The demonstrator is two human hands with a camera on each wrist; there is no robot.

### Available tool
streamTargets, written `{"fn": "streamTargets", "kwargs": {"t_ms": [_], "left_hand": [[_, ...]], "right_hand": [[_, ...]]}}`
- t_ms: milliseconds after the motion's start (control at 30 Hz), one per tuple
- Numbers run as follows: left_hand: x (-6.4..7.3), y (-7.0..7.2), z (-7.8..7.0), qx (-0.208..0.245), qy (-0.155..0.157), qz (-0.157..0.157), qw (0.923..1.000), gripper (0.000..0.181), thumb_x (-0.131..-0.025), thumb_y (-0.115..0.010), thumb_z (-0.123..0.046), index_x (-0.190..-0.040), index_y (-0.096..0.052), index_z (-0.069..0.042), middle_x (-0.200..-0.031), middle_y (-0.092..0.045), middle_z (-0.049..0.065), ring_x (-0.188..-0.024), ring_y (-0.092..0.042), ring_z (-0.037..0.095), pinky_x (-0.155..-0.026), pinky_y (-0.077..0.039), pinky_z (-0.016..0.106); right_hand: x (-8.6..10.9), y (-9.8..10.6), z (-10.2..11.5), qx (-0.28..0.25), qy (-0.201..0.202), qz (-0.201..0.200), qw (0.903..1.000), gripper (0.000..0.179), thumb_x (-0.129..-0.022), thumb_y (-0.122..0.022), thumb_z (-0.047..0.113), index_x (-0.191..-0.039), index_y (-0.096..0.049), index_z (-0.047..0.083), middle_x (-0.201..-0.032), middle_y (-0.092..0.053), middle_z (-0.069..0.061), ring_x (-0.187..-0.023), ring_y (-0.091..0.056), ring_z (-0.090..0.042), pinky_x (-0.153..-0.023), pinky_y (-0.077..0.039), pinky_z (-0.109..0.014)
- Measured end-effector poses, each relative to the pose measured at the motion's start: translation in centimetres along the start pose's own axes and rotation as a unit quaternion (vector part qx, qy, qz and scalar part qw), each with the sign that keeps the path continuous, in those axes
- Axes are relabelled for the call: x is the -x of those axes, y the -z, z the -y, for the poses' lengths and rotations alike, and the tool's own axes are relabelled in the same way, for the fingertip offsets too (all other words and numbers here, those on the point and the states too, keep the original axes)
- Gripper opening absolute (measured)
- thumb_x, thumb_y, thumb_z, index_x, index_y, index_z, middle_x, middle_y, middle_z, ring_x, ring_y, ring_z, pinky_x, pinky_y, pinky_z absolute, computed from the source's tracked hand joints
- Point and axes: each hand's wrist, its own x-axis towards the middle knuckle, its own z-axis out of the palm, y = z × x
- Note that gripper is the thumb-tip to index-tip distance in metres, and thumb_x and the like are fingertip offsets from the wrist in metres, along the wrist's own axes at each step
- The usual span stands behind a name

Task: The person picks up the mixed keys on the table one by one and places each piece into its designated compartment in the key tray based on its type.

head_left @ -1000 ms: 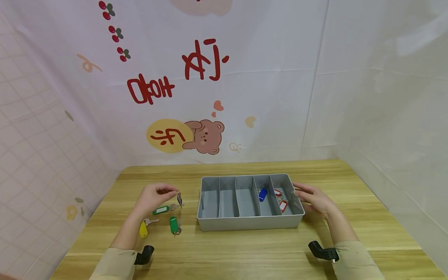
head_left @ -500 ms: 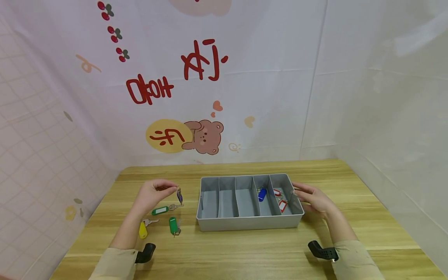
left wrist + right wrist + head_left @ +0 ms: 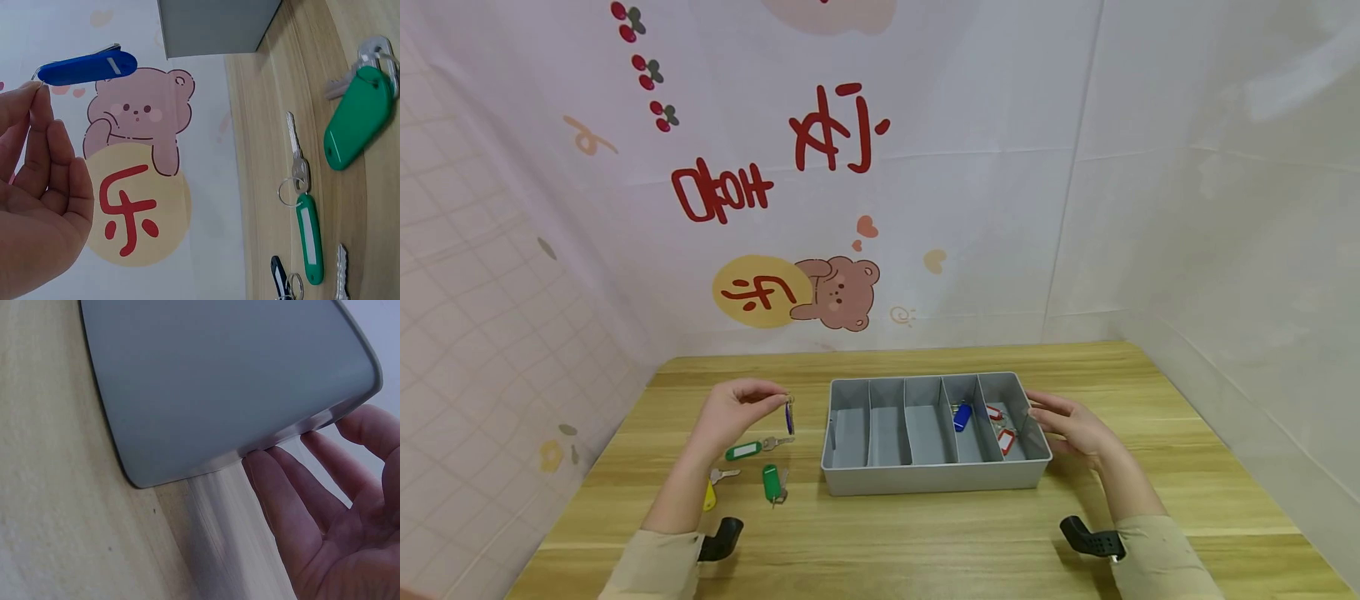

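Pinched at its ring between the thumb and fingertips of the left hand (image 3: 730,414), the blue key tag (image 3: 87,68) hangs above the table (image 3: 880,550), left of the gray divided tray (image 3: 932,481). We judge this a carry; the next move probably calls for clearing the tray's rim toward another blue key tag (image 3: 962,417). We note the right hand (image 3: 1078,427) touching the tray's right end, two green key tags (image 3: 771,482) nearby, and a yellow key tag (image 3: 709,498) partly hidden by the forearm.
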Motion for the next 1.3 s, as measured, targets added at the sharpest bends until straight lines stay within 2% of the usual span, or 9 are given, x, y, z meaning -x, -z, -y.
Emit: {"fn": "streamTargets", "kwargs": {"t_ms": [433, 800, 1133, 1300], "left_hand": [[-0.1, -0.7, -0.7, 0.007, -0.01, -0.005, 0.9999, 0.021, -0.091, -0.075, -0.024, -0.104, -0.077, -0.008, -0.1, -0.073, 0.005, -0.09, -0.064, 0.019, -0.075, -0.052, 0.031], [0.0, -1.8, -2.1, 0.041, -0.001, -0.012, 0.9991, 0.025, -0.091, -0.074, -0.024, -0.107, -0.076, -0.005, -0.103, -0.072, 0.007, -0.092, -0.063, 0.015, -0.079, -0.052, 0.03], [-0.4, -3.1, -3.3, 0.07, -0.023, -0.008, 0.9972, 0.024, -0.091, -0.074, -0.021, -0.107, -0.076, -0.003, -0.106, -0.072, 0.009, -0.091, -0.064, 0.013, -0.079, -0.052, 0.027], [-0.8, -3.7, -3.6, 0.092, -0.032, -0.003, 0.9952, 0.023, -0.091, -0.074, -0.018, -0.107, -0.076, -0.002, -0.105, -0.072, 0.01, -0.092, -0.065, 0.014, -0.081, -0.053, 0.028]], "right_hand": [[0.0, 0.1, -0.1, 0.002, 0.005, 0.006, 1.0, 0.062, -0.103, -0.055, 0.015, -0.152, -0.024, -0.008, -0.134, -0.054, -0.018, -0.105, -0.064, -0.019, -0.085, -0.055, -0.039], [-0.1, -0.1, -0.1, -0.01, 0.009, 0.012, 0.9998, 0.062, -0.102, -0.055, 0.013, -0.151, -0.025, -0.009, -0.128, -0.059, -0.01, -0.104, -0.064, -0.018, -0.085, -0.055, -0.038], [-0.1, -0.1, -0.2, -0.013, 0.006, 0.004, 0.9999, 0.061, -0.102, -0.056, 0.014, -0.151, -0.028, -0.008, -0.128, -0.059, -0.009, -0.104, -0.064, -0.017, -0.085, -0.055, -0.037], [-0.1, 0.0, -0.3, -0.004, 0.006, 0.001, 1.0, 0.061, -0.102, -0.056, 0.015, -0.151, -0.027, -0.008, -0.133, -0.056, -0.014, -0.106, -0.064, -0.018, -0.086, -0.055, -0.038]]}}
